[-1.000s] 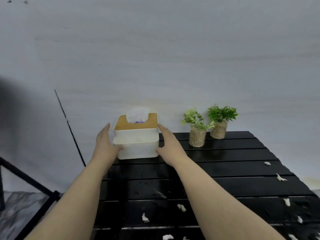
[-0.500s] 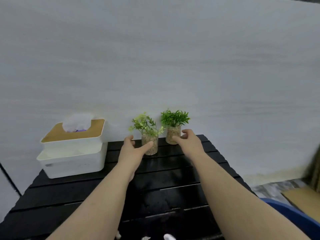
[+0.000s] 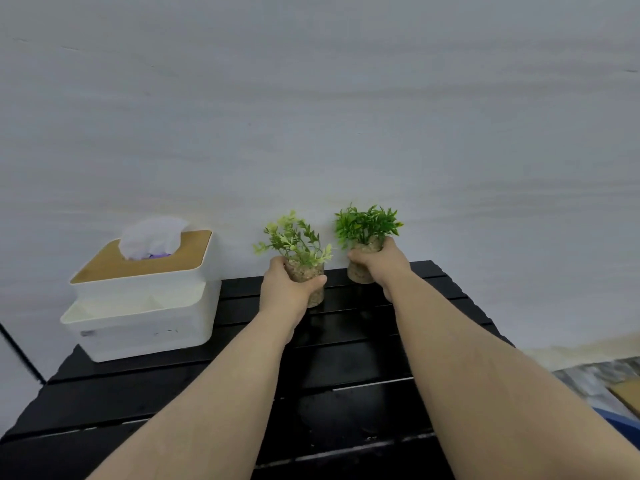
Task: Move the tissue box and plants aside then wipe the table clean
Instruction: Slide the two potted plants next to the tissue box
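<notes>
The left hand point(image 3: 287, 289) was wrapped around the pebbly pot of the pale-green plant point(image 3: 294, 244), and the right hand point(image 3: 379, 261) gripped the pot of the dark-green plant point(image 3: 367, 225), both at the back of the black slatted tabletop point(image 3: 346, 368). The tissue box point(image 3: 142, 296) sat at the far left corner. Lifting both pots straight and upright, gripped low, would likely keep them steady. Whether the pots had left the tabletop was unclear; the hands covered much of each, and the near tabletop lay out of frame.
</notes>
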Tool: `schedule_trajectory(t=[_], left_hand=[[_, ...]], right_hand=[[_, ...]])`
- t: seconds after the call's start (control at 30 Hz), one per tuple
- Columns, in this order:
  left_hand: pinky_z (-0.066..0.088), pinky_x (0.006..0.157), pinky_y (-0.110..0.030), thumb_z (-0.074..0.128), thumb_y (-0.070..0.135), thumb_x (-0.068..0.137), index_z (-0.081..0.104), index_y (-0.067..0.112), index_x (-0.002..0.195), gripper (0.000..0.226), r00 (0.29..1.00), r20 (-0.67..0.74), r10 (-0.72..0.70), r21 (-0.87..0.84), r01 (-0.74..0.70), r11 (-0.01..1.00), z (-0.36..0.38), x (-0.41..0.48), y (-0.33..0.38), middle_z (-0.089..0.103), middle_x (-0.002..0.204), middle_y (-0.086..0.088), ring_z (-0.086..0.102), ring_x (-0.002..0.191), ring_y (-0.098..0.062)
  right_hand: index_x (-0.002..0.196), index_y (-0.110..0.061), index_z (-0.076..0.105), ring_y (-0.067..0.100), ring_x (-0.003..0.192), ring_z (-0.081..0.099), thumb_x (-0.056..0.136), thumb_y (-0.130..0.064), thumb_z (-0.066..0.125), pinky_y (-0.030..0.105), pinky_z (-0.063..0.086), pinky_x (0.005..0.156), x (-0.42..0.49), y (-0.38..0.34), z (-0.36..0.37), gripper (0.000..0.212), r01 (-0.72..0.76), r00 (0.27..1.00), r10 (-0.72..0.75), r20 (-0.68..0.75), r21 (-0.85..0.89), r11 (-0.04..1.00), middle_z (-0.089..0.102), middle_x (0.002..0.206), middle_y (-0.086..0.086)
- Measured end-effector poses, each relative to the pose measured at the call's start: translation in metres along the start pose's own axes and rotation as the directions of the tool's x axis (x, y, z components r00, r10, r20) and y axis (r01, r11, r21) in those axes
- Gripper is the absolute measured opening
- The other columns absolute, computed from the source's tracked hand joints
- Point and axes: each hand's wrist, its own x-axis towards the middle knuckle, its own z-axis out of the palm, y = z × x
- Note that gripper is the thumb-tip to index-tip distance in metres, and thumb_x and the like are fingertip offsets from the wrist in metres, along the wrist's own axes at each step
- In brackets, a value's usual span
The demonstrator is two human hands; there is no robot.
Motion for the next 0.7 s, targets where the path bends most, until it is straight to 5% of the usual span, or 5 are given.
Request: schedule_trajectory(t=[0.1, 0.27, 0.43, 0.53, 0.7], left_hand=[[0.043, 0.079, -0.029, 0.078, 0.024, 0.069, 0.046, 0.014, 0.115, 0.057, 0.997, -0.078, 0.023, -0.014, -0.024, 1.000, -0.019, -0.002, -0.004, 0.058, 0.114, -0.004, 0.055, 0.099, -0.022], [0.043, 0.075, -0.031, 0.078, 0.023, 0.068, 0.050, 0.013, 0.112, 0.053, 0.969, -0.248, 0.002, -0.006, -0.004, 1.000, -0.034, -0.004, -0.014, 0.059, 0.116, -0.007, 0.057, 0.099, -0.025], [0.041, 0.072, -0.029, 0.075, 0.015, 0.071, 0.050, 0.010, 0.118, 0.053, 0.954, -0.299, -0.018, -0.040, 0.006, 0.999, -0.045, -0.009, -0.013, 0.061, 0.117, -0.011, 0.058, 0.092, -0.024], [0.040, 0.077, -0.028, 0.073, 0.014, 0.073, 0.043, 0.012, 0.128, 0.062, 0.963, -0.264, -0.051, -0.049, 0.040, 0.998, -0.051, -0.011, -0.014, 0.057, 0.125, -0.010, 0.057, 0.106, -0.028], [0.038, 0.088, -0.029, 0.065, 0.018, 0.082, 0.033, 0.019, 0.137, 0.064, 0.983, -0.173, -0.066, -0.028, 0.062, 0.998, -0.066, -0.033, -0.006, 0.050, 0.136, -0.006, 0.050, 0.120, -0.027]], right_hand=[[0.110, -0.020, 0.053, 0.027, 0.103, 0.059, 0.058, -0.043, 0.080, 0.041, 0.052, 0.088, -0.016, -0.002, 0.003, 0.063, 0.047, 0.999, -0.045, -0.026, 0.094, 0.994, 0.062, 0.111, 0.007], [0.104, -0.022, 0.058, 0.017, 0.094, 0.063, 0.061, -0.034, 0.083, 0.036, 0.053, 0.086, -0.052, -0.018, 0.023, 0.051, 0.143, 0.973, -0.173, 0.154, 0.187, 0.972, 0.066, 0.103, -0.001], [0.111, -0.019, 0.057, 0.018, 0.099, 0.061, 0.063, -0.034, 0.083, 0.037, 0.052, 0.088, -0.074, -0.031, 0.048, 0.056, 0.218, 0.931, -0.235, 0.277, 0.092, 0.972, 0.065, 0.108, 0.000], [0.116, -0.018, 0.054, 0.019, 0.102, 0.060, 0.065, -0.032, 0.083, 0.037, 0.051, 0.091, -0.081, -0.027, 0.056, 0.061, 0.179, 0.935, -0.184, 0.304, 0.041, 0.983, 0.064, 0.113, 0.001], [0.146, -0.021, 0.025, 0.022, 0.126, 0.045, 0.074, -0.033, 0.078, 0.032, 0.039, 0.098, -0.103, -0.033, 0.033, 0.090, 0.112, 0.946, -0.124, 0.299, 0.058, 0.992, 0.044, 0.142, 0.002]])
